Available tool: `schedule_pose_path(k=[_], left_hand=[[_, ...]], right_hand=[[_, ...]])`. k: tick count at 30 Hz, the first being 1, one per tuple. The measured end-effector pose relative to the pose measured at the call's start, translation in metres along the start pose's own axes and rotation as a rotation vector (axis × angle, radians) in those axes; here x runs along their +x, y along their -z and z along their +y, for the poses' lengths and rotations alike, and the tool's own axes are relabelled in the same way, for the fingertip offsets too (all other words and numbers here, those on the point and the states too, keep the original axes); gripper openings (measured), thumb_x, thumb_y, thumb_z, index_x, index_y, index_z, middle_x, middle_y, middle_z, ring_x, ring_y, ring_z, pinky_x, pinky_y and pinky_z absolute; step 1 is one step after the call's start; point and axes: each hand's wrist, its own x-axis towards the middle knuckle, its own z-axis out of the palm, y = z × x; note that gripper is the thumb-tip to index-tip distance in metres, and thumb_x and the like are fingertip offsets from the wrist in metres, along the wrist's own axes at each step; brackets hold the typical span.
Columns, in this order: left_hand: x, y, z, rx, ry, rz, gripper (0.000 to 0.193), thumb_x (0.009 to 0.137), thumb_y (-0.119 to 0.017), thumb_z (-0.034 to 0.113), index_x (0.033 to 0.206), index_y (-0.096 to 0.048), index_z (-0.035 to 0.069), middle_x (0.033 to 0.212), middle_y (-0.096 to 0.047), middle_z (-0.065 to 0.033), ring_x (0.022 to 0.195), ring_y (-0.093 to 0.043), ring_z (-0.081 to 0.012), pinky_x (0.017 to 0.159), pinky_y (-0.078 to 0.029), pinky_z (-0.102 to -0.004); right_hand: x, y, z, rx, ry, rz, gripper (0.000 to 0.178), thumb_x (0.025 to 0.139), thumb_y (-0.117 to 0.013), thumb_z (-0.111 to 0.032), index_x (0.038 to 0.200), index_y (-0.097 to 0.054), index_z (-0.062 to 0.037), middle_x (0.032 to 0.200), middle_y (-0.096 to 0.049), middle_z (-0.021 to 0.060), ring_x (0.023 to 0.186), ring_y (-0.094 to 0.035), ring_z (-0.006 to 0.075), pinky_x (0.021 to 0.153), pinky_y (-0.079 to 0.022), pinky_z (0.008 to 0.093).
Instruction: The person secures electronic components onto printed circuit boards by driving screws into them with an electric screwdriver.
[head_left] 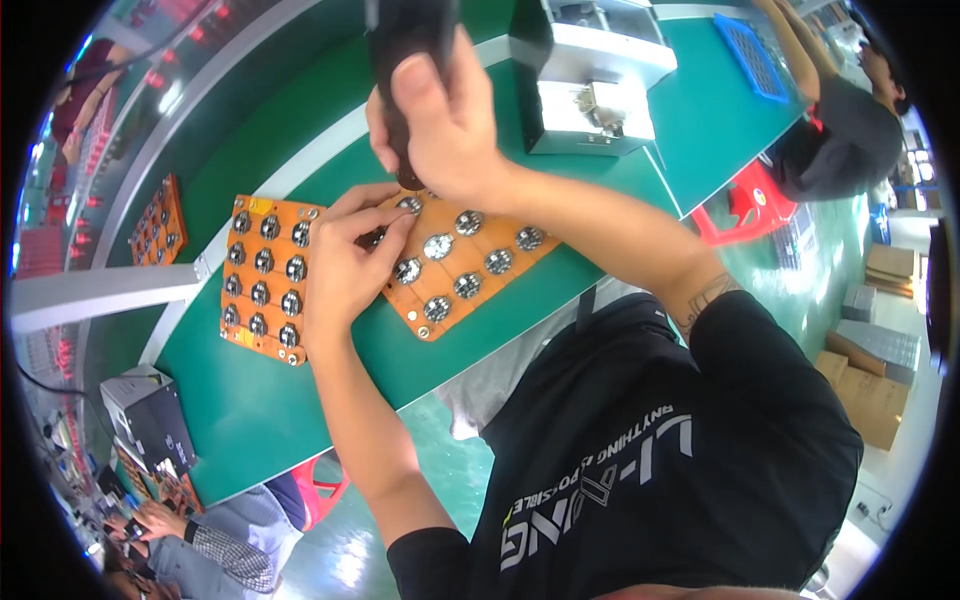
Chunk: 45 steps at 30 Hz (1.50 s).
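My right hand [445, 130] is wrapped round a black electric screwdriver [405, 60], thumb along its side. The tool stands upright, its tip down at the far left of an orange fixture board [465, 285]. Rows of round silver-and-black metal parts [438, 246] are seated in this board. Bent over the board's left side, my left hand [345, 255] has its thumb and fingers closed about one round metal part [374, 238], close to the screwdriver tip. The fingers partly cover that part. A second orange board [262, 285] with similar parts lies just left of my left hand.
The boards rest on a green worktable [400, 365]. A metal machine [595, 95] stands at the back, with a blue tray [750, 57] farther right. At the left are another orange board [158, 225] and a dark box [148, 420]. Other people sit nearby; a red stool [745, 210] is at right.
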Motion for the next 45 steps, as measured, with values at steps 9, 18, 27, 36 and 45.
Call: schedule_pose_path(k=[9, 18, 27, 36, 45], left_hand=[[0.000, 0.003, 0.008, 0.028, -0.011, 0.007, 0.012, 0.084, -0.075, 0.000, 0.095, -0.075, -0.004, 0.114, -0.075, -0.0133, 0.084, -0.073, -0.0194, 0.067, -0.056, -0.0285], [-0.004, 0.009, 0.000, 0.015, -0.024, -0.004, 0.015, 0.080, -0.066, -0.007, 0.093, -0.072, -0.004, 0.114, -0.075, -0.0131, 0.083, -0.071, -0.0189, 0.068, -0.053, -0.0278], [-0.005, 0.009, -0.006, -0.038, -0.007, -0.024, 0.021, 0.076, -0.061, -0.008, 0.096, -0.068, -0.006, 0.117, -0.073, -0.0143, 0.087, -0.071, -0.0206, 0.074, -0.055, -0.0291], [-0.003, 0.013, -0.010, -0.129, -0.017, -0.040, 0.032, 0.068, -0.056, -0.008, 0.098, -0.067, -0.007, 0.119, -0.072, -0.0149, 0.090, -0.070, -0.0241, 0.076, -0.056, -0.0317], [-0.004, 0.016, -0.001, -0.063, 0.073, -0.051, 0.028, 0.069, -0.056, -0.003, 0.094, -0.068, -0.008, 0.109, -0.071, -0.0130, 0.073, -0.064, -0.0248, 0.062, -0.050, -0.0321]], right_hand=[[0.026, 0.116, -0.099, 0.341, 0.389, 0.021, 0.065, 0.107, -0.031, -0.064, 0.124, -0.048, -0.0027, 0.061, -0.055, 0.0090, 0.043, -0.051, 0.0169, 0.041, -0.043, 0.0286], [0.005, 0.117, -0.108, -0.439, 0.144, 0.384, 0.054, 0.109, -0.038, -0.056, 0.105, -0.046, -0.0029, 0.060, -0.055, 0.0092, 0.042, -0.052, 0.0169, 0.041, -0.043, 0.0279], [0.016, 0.119, -0.080, 0.436, 0.234, -0.136, 0.055, 0.109, -0.034, -0.059, 0.121, -0.048, -0.0071, 0.060, -0.051, 0.0080, 0.042, -0.049, 0.0180, 0.043, -0.042, 0.0303], [0.002, -0.002, -0.016, 0.187, 0.106, 0.069, 0.048, 0.104, -0.059, -0.046, 0.123, -0.043, -0.0045, 0.069, -0.057, 0.0079, 0.044, -0.053, 0.0115, 0.039, -0.041, 0.0249], [-0.016, -0.013, -0.006, 0.000, -0.113, -0.007, 0.063, 0.105, -0.049, -0.059, 0.124, -0.045, 0.0008, 0.065, -0.060, 0.0124, 0.049, -0.056, 0.0150, 0.048, -0.046, 0.0288]])
